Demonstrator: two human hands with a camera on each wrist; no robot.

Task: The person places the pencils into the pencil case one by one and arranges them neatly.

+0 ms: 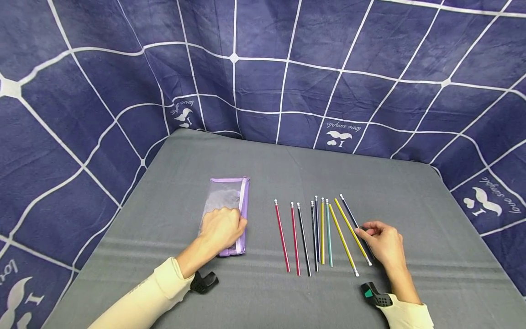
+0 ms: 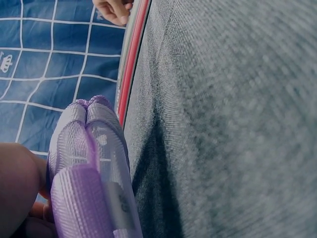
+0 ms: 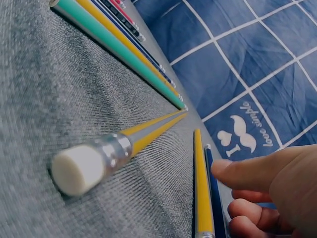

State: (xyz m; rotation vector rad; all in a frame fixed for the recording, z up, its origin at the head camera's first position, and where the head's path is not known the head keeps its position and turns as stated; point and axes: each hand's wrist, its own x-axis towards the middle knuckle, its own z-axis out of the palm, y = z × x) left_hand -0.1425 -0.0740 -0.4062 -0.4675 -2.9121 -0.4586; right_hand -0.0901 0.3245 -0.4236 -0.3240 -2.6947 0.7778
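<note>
Head view: we have the left hand gripping the soft-looking translucent purple-trimmed pouch, right hand at the slim navy-blue pencil rightmost on the grey cloth-covered table, pinch unclear; pencil's probably light, stiff, rolls easily, so we'd take it mid-shaft.
</note>
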